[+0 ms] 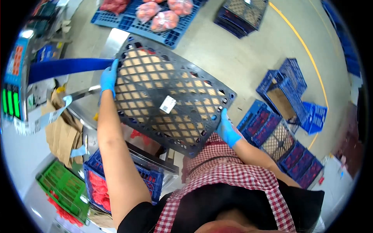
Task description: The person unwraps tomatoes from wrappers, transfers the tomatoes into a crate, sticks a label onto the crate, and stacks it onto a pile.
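Observation:
A dark lattice crate [147, 86] with a brown layer showing through its openings spans the middle of the view. A white label [168, 104] is stuck near its centre. My left hand [108, 79], in a blue glove, grips the crate's left edge, beside a wide blue strip [70, 70]. At the lower right corner of the crate my right hand [227, 130], also blue-gloved, holds the edge. Fingers of both hands are partly hidden by the crate. Metal surfaces show just under the crate's left side.
Bagged round fruit [164, 21] lies on a blue pallet [130, 24] at the top. Blue crates [285, 93] stand on the right, stacked crates [241, 17] at the top right. A green crate [64, 188] and a blue crate with red netting [99, 190] sit lower left.

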A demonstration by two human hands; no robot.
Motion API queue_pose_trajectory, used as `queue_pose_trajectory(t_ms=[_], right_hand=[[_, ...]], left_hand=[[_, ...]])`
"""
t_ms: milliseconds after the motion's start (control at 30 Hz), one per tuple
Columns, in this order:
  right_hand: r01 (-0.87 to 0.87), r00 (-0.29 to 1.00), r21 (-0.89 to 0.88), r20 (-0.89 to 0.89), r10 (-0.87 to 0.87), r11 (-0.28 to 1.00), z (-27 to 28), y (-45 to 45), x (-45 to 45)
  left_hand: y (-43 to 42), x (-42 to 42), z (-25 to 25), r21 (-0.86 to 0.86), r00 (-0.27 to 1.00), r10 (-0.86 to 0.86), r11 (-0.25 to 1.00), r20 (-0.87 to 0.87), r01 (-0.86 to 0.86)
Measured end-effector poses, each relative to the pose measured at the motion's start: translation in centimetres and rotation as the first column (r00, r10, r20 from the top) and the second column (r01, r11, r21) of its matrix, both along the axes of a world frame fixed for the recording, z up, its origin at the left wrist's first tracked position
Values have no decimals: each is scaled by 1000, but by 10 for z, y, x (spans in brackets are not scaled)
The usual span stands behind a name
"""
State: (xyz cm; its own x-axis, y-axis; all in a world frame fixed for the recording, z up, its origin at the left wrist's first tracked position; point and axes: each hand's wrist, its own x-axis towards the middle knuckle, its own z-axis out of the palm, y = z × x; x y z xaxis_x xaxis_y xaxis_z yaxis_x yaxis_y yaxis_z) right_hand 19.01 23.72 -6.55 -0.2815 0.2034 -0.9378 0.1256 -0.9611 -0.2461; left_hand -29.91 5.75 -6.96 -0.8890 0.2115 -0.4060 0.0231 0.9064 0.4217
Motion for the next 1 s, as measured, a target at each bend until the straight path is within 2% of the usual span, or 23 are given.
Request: queue_pose_trajectory(t_ms=[33, 67, 167, 267, 300, 400, 433, 467, 500, 533, 567, 600, 633, 667, 800, 867, 900, 967, 1000], right_hand=[[13, 1000, 17, 14, -13, 1000, -7, -2, 3], [-65, 997, 43, 48, 63, 997, 10, 2, -2], [-76, 997, -24, -5, 76, 997, 10, 5, 2], [-34, 992, -121, -129, 18, 992, 12, 10, 3], [-32, 978, -190, -209, -8, 981, 3, 9, 8], [116, 902, -253, -377, -208, 960, 16, 1, -6], [109, 933, -230, -311, -179, 967, 33, 5, -12], [111, 947, -255, -265, -179, 961, 46, 10, -18], [141, 933, -304, -277, -230, 942, 44, 11, -18], [171, 918, -350, -283, -278, 921, 39, 15, -15], [182, 936, -331, -231, -267, 926, 31, 18, -10], [195, 951, -310, -172, -257, 931, 22, 24, -5], [170, 944, -287, -229, -239, 943, 17, 31, 1], [153, 955, -263, -209, -211, 953, 17, 40, 2], [94, 980, -183, -153, -123, 979, 39, 92, 7], [76, 982, -160, -160, -102, 984, 61, 133, -2], [33, 987, -130, -154, -53, 991, 84, 156, -7], [-55, 993, -63, -109, 48, 997, 80, 201, 3], [-91, 993, -14, -74, 90, 996, 82, 227, 4]], left_hand=[[9, 2, 5, -76, 1000, -6, 997, 27, 8], [15, 5, 17, -151, 999, -7, 988, 46, 13], [19, 10, 21, -224, 1000, 26, 974, -16, -29], [16, 17, 16, -157, 994, 69, 984, -91, -82], [17, 20, 20, -85, 995, 64, 994, -82, -71], [22, 21, 40, -60, 998, 60, 996, -36, -62], [14, 11, 30, -8, 997, 58, 998, -46, -59], [13, 9, 31, -67, 997, 40, 997, -58, -44], [10, 7, 32, -106, 995, -4, 994, -97, -6], [11, 11, 39, -57, 998, 25, 998, -57, -28], [11, 16, 45, -10, 998, 40, 999, -38, -41], [-1, 9, 27, 43, 996, 33, 999, -88, -30], [-2, 12, 29, 26, 995, 67, 998, -75, -65], [-2, 17, 34, 5, 993, 104, 995, -56, -104], [25, 53, 87, 108, 972, 226, 967, 65, -232], [14, 56, 81, 142, 959, 267, 950, 94, -278], [25, 71, 95, 224, 941, 317, 915, 116, -335], [55, 109, 126, 386, 899, 401, 812, 175, -437], [74, 130, 142, 384, 873, 457, 785, 169, -486]])
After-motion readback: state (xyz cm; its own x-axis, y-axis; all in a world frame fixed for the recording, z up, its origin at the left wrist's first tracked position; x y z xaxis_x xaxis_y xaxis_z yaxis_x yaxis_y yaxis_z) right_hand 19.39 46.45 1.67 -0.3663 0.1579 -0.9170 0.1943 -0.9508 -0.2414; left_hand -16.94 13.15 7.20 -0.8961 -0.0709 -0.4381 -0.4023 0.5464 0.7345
